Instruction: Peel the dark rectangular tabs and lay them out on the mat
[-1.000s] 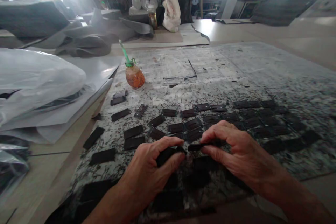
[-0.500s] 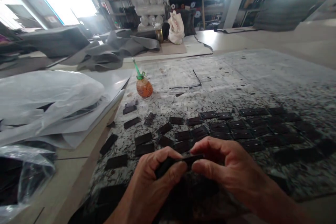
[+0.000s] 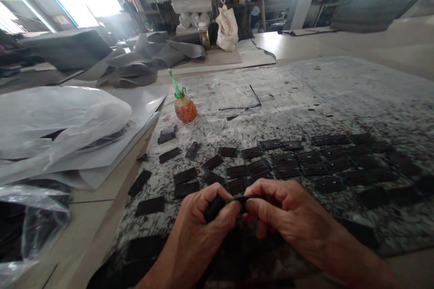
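Note:
Between my two hands is a small black strip (image 3: 241,199), bent in a slight arch, its material too dark to make out. My left hand (image 3: 206,226) is closed on its left end, thumb pressed against the curled fingers, with a thicker dark part inside the grip. My right hand (image 3: 285,207) pinches the other end between thumb and forefinger, the remaining fingers curled below. Beyond the hands, several flat black rectangular pieces (image 3: 237,171) lie in loose rows on the scrap-strewn tabletop (image 3: 210,137). Dark material below the hands is too dim to tell.
An orange squeeze bottle with a green spout (image 3: 185,108) stands at the back left, with eyeglasses (image 3: 242,108) to its right. Clear plastic bags (image 3: 61,113) cover the left side. Farther back are grey fabric (image 3: 129,70), a white cloth bag (image 3: 227,29) and stacked rolls (image 3: 193,6).
The right fingertips have drawn closer together on the strip, which now shows as an arch between the hands. Loose pieces on the table keep their places.

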Action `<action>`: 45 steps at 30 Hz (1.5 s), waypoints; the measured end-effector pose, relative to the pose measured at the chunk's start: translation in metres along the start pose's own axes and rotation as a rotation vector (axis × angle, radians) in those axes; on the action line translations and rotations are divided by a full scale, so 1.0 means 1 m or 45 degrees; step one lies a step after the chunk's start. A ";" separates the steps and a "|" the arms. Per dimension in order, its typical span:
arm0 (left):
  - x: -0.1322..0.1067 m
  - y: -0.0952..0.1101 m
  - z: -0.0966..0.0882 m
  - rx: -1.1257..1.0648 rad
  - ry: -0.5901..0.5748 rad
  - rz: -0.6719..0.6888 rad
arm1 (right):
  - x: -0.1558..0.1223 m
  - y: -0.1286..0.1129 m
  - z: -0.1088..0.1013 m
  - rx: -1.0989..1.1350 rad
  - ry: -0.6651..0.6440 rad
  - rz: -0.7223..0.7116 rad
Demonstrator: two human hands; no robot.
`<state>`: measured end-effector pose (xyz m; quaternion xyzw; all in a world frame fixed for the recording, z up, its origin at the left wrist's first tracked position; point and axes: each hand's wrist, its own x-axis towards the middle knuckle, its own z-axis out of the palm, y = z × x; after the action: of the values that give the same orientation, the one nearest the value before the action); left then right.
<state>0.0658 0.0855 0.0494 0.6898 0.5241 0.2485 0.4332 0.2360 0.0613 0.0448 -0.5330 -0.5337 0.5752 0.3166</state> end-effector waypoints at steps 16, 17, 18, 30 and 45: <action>0.000 -0.010 -0.010 -0.820 -0.239 -0.288 | -0.004 -0.001 -0.003 0.496 0.068 -0.005; 0.000 -0.009 -0.009 -0.791 -0.228 -0.296 | -0.003 0.000 -0.001 0.505 0.060 0.004; -0.001 -0.007 -0.009 -0.742 -0.199 -0.306 | -0.003 0.002 0.001 0.517 0.059 0.015; -0.011 -0.001 -0.006 -0.310 -0.185 -0.269 | 0.004 0.011 0.001 0.474 -0.026 0.168; -0.012 0.001 -0.005 -0.578 -0.430 -0.281 | -0.001 0.013 -0.004 0.409 -0.089 0.104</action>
<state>0.0582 0.0756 0.0546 0.5459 0.4475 0.1924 0.6817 0.2431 0.0584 0.0338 -0.4764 -0.4235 0.6836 0.3555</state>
